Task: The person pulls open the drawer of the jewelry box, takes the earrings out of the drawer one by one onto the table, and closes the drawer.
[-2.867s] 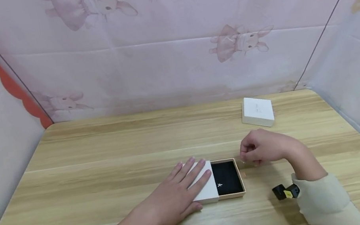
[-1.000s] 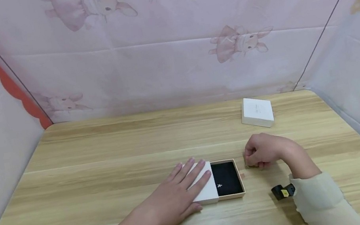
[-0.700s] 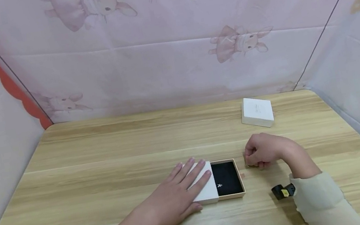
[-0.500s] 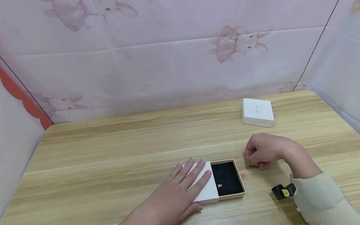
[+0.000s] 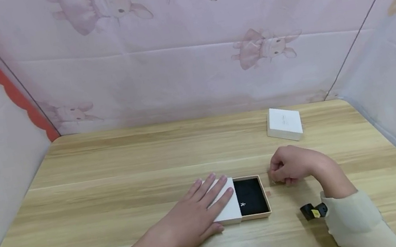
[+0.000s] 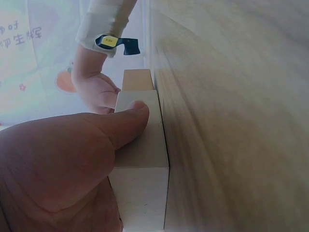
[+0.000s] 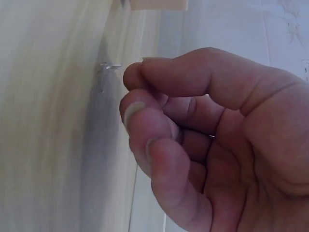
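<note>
My left hand (image 5: pixel 190 217) rests over a white slide-out box (image 5: pixel 230 210), fingers straight and spread on its top. In the left wrist view the thumb lies against the side of the white sleeve (image 6: pixel 142 140). The box's drawer (image 5: pixel 266 199) is partly out to the right, with a black pad (image 5: pixel 250 191) inside. On that pad sits a small silver star-shaped earring (image 5: pixel 242 205). Just right of the drawer, my right hand (image 5: pixel 292 164) has its fingers curled, thumb and index tips together. A tiny silver earring (image 7: pixel 109 66) shows at those tips; its exact shape is unclear.
Another white box (image 5: pixel 284 123), closed, stands farther back on the right of the wooden table (image 5: pixel 127 153). A small pinkish pull tab (image 5: pixel 268 193) sticks out of the drawer's right end. Printed cloth walls (image 5: pixel 174 79) rise behind and at both sides.
Since the oldest frame, my right hand has shifted slightly right and toward me, away from the drawer. It has stayed nearly still lately. My left hand and the box have not visibly moved.
</note>
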Tool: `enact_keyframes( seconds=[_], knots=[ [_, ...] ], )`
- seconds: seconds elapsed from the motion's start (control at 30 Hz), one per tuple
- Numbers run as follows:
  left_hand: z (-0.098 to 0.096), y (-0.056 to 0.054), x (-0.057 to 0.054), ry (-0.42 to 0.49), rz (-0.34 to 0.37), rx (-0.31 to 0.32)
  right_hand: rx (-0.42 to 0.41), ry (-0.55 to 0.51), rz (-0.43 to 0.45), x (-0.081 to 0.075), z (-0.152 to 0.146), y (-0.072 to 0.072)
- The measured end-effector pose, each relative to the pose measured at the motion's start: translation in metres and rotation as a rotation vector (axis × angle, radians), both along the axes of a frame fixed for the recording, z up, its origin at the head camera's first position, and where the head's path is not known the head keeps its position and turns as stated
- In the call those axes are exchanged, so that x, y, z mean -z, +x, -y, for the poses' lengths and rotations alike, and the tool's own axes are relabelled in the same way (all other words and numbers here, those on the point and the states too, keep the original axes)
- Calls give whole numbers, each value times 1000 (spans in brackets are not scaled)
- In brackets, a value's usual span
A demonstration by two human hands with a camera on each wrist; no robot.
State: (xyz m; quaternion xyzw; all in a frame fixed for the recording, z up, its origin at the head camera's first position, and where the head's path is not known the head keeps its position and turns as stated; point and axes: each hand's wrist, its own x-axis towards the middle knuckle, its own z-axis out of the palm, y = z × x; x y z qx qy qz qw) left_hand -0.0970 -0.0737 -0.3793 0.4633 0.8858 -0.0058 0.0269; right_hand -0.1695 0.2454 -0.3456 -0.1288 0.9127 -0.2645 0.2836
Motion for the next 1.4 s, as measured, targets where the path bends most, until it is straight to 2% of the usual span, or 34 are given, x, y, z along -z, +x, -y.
enact_keyframes(
  seconds=[0.17,0.57,0.77,1.03,1.4],
  knots=[
    [1,1,2,0,-1,-1,-24,-29,-36,-5,3,2],
    [1,0,0,10,16,-6,-167,-83,-148,-21,19,10],
    [0,-1,-3,4,23,5,-219,-117,-155,-22,29,18],
    [-2,-3,-4,-14,11,11,-322,-135,-188,-20,48,23],
    [0,-1,-2,-19,4,2,-398,-148,-205,-4,66,23]
  ],
)
